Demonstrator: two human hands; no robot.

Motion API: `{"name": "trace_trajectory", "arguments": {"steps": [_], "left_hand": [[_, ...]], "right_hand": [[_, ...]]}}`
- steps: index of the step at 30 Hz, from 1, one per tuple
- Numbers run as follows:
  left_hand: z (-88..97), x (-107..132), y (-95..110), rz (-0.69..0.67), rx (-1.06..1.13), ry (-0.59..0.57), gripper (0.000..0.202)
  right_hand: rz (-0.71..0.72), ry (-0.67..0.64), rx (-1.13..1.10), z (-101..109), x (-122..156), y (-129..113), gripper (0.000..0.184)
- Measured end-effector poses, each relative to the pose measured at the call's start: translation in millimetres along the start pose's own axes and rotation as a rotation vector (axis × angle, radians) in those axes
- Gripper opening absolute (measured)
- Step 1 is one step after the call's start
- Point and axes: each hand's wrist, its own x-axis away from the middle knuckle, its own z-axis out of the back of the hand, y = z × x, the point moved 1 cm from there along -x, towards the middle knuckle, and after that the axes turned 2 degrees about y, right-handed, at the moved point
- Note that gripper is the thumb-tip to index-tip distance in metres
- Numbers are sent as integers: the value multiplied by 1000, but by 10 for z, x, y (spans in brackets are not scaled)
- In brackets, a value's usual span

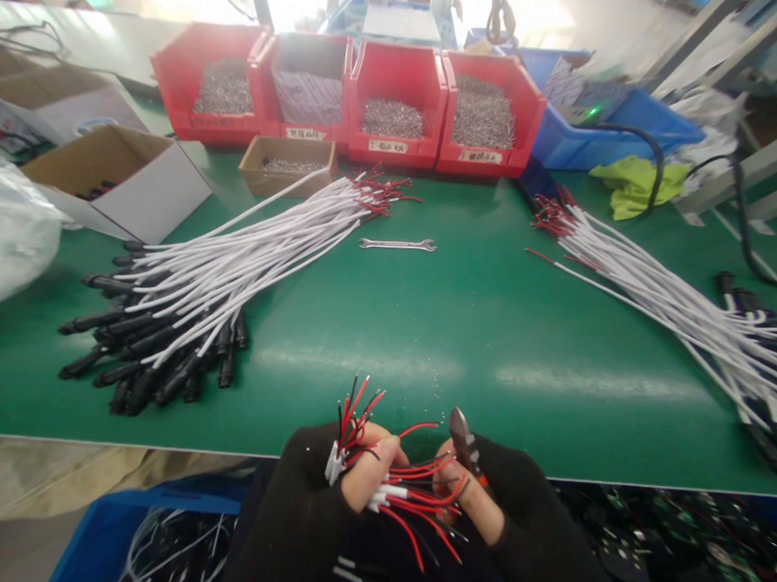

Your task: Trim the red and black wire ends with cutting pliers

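My left hand [359, 472], in a black sleeve, is closed around a bundle of white cables with red and black wire ends [379, 464] just off the near edge of the green table [425, 345]. My right hand [469, 495] is closed on small cutting pliers [464, 438], their jaws pointing up beside the red wires. A big pile of white cables with black connectors [186, 289] lies at the left. A second pile [687, 307] fans out at the right.
Several red bins [346, 98] of small metal parts line the far edge, with a blue bin [606, 120] to their right. A small spanner [397, 245] lies mid-table. Cardboard boxes [127, 177] stand at the left. A blue crate [154, 531] sits below the table.
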Motion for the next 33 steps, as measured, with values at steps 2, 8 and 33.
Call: {"name": "trace_trajectory", "arguments": {"steps": [2,8,33], "left_hand": [[-4,-5,17,-3,-2,-13,22],[3,-2,27,33,-63,62,36],[-22,-69,11,-71,31,-271,14]], "right_hand": [[14,-25,-63,-16,-4,-44,36],[224,211,-241,14,-65,-153,25],[606,202,352,-121,-84,-90,32]]}}
